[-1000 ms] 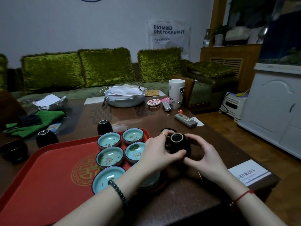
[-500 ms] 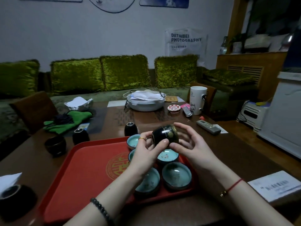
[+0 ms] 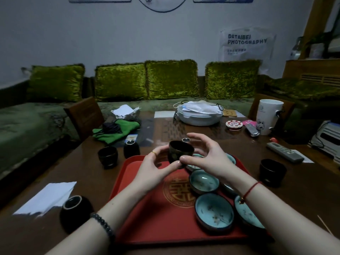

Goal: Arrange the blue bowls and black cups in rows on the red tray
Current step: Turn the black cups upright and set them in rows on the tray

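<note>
Two hands, left hand (image 3: pixel 156 165) and right hand (image 3: pixel 207 155), fingertips pinching one glossy round black cup (image 3: pixel 179 150) above flat red tray (image 3: pixel 147 208).

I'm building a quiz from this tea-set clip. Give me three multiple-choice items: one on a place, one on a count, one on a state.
1. Where do the blue bowls sit?
A. right side of the red tray
B. on the sofa
C. on the white paper

2. How many black cups stand on the table left of the tray?
A. none
B. three
C. seven

3. The cup held over the tray is:
A. lidded
B. upside down
C. upright

Answers:
1 A: the blue bowls crowd the red tray on its right.
2 B: three stand there.
3 C: the held cup, between left hand and right hand, shows its open mouth.
</note>
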A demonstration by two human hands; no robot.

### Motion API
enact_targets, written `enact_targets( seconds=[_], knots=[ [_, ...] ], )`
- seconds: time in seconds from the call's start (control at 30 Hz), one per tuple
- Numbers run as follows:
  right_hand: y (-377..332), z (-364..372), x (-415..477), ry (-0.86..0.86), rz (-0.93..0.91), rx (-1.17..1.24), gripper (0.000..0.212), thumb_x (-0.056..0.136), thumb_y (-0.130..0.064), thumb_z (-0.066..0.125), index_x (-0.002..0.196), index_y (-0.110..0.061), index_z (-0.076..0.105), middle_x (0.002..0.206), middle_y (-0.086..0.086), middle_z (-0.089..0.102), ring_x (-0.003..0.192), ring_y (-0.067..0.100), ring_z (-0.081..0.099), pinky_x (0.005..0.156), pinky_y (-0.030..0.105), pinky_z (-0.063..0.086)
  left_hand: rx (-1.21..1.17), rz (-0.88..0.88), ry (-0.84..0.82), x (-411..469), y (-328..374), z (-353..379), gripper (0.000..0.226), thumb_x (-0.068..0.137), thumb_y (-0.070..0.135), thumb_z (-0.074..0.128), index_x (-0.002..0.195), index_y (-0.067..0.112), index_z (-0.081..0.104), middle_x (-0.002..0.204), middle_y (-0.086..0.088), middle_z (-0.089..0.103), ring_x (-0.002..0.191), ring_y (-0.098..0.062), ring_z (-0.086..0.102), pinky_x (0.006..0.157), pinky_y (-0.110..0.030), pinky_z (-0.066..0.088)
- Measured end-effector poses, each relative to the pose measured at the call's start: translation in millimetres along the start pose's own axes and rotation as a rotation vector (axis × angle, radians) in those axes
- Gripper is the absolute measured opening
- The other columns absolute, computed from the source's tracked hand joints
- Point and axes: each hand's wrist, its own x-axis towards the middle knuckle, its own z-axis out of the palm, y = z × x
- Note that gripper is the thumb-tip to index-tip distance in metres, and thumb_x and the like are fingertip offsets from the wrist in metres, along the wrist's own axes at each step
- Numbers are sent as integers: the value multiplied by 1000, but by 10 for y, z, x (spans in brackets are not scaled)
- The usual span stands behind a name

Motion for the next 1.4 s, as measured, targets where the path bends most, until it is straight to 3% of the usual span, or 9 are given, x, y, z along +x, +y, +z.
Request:
enact_targets(
  seconds=[0.13, 0.3, 0.47, 0.73, 0.9, 1.1, 1.13, 1.27, 1.4],
  knots=[
    [59, 110, 292, 3, -34, -134, 61, 64, -11, 80, 118, -20, 53, 114, 3, 60, 100, 9, 62, 79, 13, 50, 64, 18, 43, 226, -102, -151, 49, 67, 14, 77, 110, 22, 56, 104, 1, 67, 95, -4, 63, 86, -14, 49],
    [196, 173, 588, 17, -45, -271, 61, 64, -19, 80, 119, -20, 53, 118, 4, 60, 109, 15, 57, 97, 33, 46, 102, -21, 69, 488, -261, -198, 56, 67, 12, 78, 118, 12, 53, 106, -6, 68, 92, -9, 65, 84, -15, 51],
    [417, 193, 684, -40, -16, -356, 65, 64, -21, 80, 121, -23, 49, 116, 0, 58, 94, 7, 58, 73, 6, 43, 216, -38, 56, 542, -497, -188, 54, 65, 16, 80, 112, 18, 54, 106, 0, 68, 96, -9, 65, 90, -23, 48],
    [654, 204, 666, -96, 5, -473, 66, 62, -26, 80, 120, -25, 48, 110, -3, 53, 110, 18, 55, 99, 38, 44, 174, -119, -28, 513, -711, -199, 48, 67, 8, 76, 105, 25, 52, 99, 11, 62, 84, 4, 61, 74, -5, 49],
    [675, 176, 647, -140, 17, -474, 67, 63, -27, 80, 122, -26, 46, 111, -9, 50, 111, 15, 53, 98, 31, 42, 195, -144, -47, 506, -770, -209, 40, 73, 7, 72, 104, 24, 54, 103, 5, 63, 85, 1, 62, 79, -9, 49],
    [663, 147, 625, -154, 17, -514, 67, 64, -29, 79, 122, -29, 46, 112, -9, 53, 106, 5, 48, 80, 6, 34, 199, -154, -67, 487, -772, -230, 34, 77, 12, 69, 106, 25, 55, 102, 6, 65, 90, -2, 64, 86, -16, 49],
    [659, 139, 622, -164, 30, -522, 68, 65, -30, 79, 124, -29, 45, 116, -6, 54, 107, 5, 48, 84, 7, 35, 203, -155, -70, 484, -768, -230, 35, 78, 12, 68, 107, 24, 55, 102, 5, 66, 92, -3, 64, 88, -18, 48],
    [671, 120, 633, -192, 93, -666, 70, 66, -39, 75, 127, -27, 43, 128, -2, 55, 123, 17, 46, 113, 49, 19, 215, -150, -78, 479, -744, -225, 38, 78, 11, 68, 112, 20, 54, 104, 3, 64, 92, -6, 64, 91, -22, 48],
    [678, 126, 630, -195, 99, -753, 65, 66, -43, 73, 124, -26, 48, 129, -3, 55, 124, 18, 44, 113, 50, 14, 230, -145, -68, 477, -726, -223, 39, 78, 10, 68, 113, 19, 54, 104, 5, 64, 92, -6, 64, 91, -22, 47]
  ],
)
